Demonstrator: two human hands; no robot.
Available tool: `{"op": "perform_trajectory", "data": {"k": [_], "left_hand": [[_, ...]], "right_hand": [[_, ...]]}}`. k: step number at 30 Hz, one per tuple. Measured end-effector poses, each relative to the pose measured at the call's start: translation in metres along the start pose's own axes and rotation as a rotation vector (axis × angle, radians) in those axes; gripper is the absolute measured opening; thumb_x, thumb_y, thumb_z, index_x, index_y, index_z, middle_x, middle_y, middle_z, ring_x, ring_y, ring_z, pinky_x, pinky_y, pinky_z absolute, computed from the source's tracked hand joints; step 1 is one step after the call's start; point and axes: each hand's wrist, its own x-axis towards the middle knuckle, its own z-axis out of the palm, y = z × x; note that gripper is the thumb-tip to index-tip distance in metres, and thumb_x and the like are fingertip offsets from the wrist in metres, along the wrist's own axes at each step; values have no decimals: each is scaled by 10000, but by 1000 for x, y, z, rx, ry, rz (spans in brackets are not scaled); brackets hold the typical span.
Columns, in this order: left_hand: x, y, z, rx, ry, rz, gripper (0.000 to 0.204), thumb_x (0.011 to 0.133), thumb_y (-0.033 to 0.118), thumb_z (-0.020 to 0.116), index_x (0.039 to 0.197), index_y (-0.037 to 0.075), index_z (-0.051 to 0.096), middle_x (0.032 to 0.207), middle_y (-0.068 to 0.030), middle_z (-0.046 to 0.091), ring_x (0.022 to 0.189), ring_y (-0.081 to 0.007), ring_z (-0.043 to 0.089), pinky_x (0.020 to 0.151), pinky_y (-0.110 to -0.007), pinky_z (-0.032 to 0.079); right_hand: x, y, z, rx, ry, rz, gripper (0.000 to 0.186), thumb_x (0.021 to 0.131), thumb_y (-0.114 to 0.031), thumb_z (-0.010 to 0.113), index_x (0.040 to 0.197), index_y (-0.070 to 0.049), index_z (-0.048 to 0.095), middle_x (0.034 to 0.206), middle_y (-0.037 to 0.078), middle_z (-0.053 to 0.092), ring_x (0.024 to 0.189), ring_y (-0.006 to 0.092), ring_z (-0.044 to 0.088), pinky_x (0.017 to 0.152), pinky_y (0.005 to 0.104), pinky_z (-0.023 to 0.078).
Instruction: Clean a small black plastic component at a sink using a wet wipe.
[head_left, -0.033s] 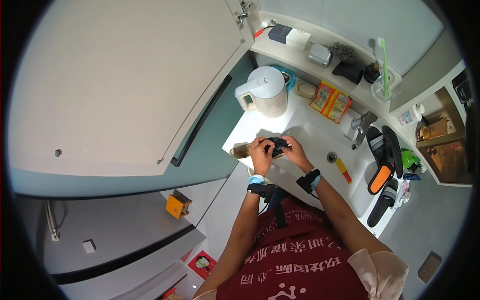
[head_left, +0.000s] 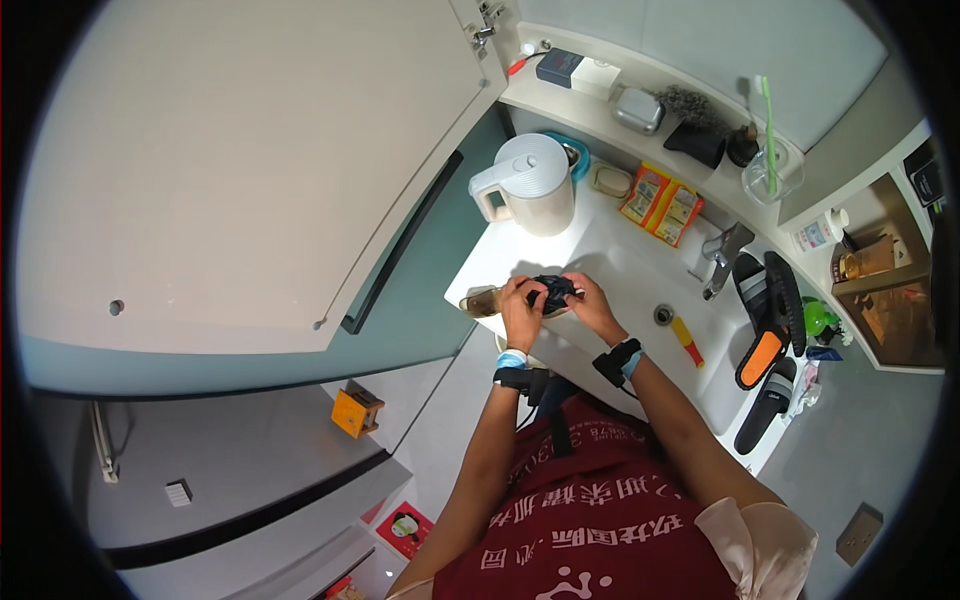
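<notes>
Facing a broad pale door panel (head_left: pixel 250 170) at ten o'clock, counting from between the hands, and a white sink (head_left: pixel 620 265) from twelve round to four. Wearing a dark red apron (head_left: pixel 590 500), at six. Near at twelve, a lidded white pitcher (head_left: pixel 540 195); at three, beyond the basin, black slippers (head_left: pixel 768 402); between one and two, a yellow-and-red packet (head_left: pixel 662 205); between two and three, a metal faucet (head_left: pixel 724 252).

Toward nine, out past the left hand (head_left: pixel 523 312), a shiny tan thing (head_left: pixel 481 302) at the sink top's edge; cannot tell what kind, or whether joined to anything. Pinching, with thumb and bent fingers of both left hand and right hand (head_left: pixel 594 306), a black crumpled thing (head_left: pixel 553 290) at the dial's centre, above the sink's near left part; cannot tell how firmly.

Judged to be midway through close handling with both hands. Likely calling next for a steady left pinch and small fingertip adjustments on the right.

Smallest, at three: a round drain (head_left: pixel 664 315).
</notes>
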Motion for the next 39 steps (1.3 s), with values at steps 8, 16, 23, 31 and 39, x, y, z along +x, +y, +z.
{"op": "perform_trajectory", "data": {"k": [8,16,23,31,39], "left_hand": [[2,-14,18,-330,-83,-120,107,823,83,756,896,24,705,939,-134,688,854,-233,666,764,-326,519],[10,-52,35,-408,-146,-424,182,845,171,780,895,6,723,776,-84,720,669,-115,643,645,-266,519],[29,-8,36,-144,-255,-455,168,804,151,806,884,11,761,758,-67,736,634,-96,637,615,-257,510],[16,-52,33,-228,-121,-401,173,770,145,826,843,7,754,726,-100,730,610,-168,670,612,-295,528],[26,-37,25,-125,-259,-373,133,817,77,785,910,-10,748,785,-93,735,668,-108,636,638,-256,515]], "right_hand": [[17,16,-7,49,45,51,289,923,-81,618,1179,52,602,937,145,674,667,179,679,585,289,569],[27,1,-1,-78,34,86,303,886,-190,721,959,101,675,807,124,698,598,180,670,483,292,547],[35,28,-19,-107,171,81,260,858,-159,738,962,76,708,826,119,723,685,167,687,613,282,561],[39,15,-4,-95,-19,24,124,866,-51,691,951,37,709,846,49,720,776,108,649,747,247,524],[44,24,-11,-30,27,-43,190,829,-98,758,940,47,703,847,80,735,781,109,659,743,268,531]]}}
